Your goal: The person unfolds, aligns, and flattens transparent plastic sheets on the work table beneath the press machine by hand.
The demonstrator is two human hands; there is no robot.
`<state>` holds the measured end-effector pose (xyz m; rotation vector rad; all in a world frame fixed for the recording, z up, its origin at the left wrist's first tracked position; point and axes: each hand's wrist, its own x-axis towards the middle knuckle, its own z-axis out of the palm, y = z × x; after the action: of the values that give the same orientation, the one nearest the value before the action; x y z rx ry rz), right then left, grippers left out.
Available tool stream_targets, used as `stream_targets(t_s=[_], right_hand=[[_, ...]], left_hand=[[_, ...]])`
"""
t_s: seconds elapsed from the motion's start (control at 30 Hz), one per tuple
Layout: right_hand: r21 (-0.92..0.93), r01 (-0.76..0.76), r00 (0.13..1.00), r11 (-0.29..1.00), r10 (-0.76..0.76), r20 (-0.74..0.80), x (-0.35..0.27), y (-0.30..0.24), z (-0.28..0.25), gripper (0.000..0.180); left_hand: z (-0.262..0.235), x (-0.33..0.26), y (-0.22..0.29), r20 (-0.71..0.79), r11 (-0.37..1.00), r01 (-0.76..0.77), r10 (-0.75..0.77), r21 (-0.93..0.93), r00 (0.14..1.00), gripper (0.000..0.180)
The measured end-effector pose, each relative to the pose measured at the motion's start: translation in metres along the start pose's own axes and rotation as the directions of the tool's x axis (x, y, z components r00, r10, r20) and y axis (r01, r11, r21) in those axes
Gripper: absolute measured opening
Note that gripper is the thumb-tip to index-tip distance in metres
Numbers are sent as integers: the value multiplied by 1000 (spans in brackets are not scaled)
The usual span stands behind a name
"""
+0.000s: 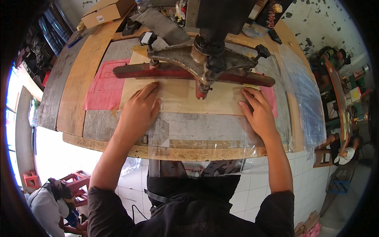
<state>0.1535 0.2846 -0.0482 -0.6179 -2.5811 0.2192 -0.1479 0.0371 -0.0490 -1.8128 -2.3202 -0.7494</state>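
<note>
My left hand (pixel 143 103) lies with its fingers stretched forward and its thumb apart, on the left part of a clear plastic sheet (pixel 197 132). At the sheet's right side rests my right hand (pixel 258 110), fingers extended and slightly bent, thumb apart. The transparent sheet runs over a pale yellow sheet (pixel 185 103) and hangs past the table's front edge. Just beyond my fingertips a long dark-red bar (pixel 173 72) crosses the work, fixed beneath the metal head (pixel 197 57) of a press. Whether the bar touches the sheets, I cannot tell.
Pink sheeting (pixel 103 89) lies left of the yellow sheet. More clear plastic (pixel 308 104) covers the table's right side. A cardboard box (pixel 106 12) sits at the back left, a dark phone (pixel 275 36) at the back right. Other people (pixel 49 205) sit at lower left and far right.
</note>
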Motion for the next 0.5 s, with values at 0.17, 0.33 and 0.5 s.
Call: stream_targets(t_s=[0.17,0.33,0.5], right_hand=[[1,12,1000,1000,-12,-4,1,0,-1,39],[-20,34,999,999,-35,-35,0,-1,1,39],[-73,70,997,995,-72,-30,-5,0,0,42]], left_hand=[[-1,0,1,-4,1000,1,-1,4,1000,38],[2,-3,-4,-7,1000,4,-4,6,1000,39],[4,-6,-9,-13,999,-5,5,-34,1000,40]])
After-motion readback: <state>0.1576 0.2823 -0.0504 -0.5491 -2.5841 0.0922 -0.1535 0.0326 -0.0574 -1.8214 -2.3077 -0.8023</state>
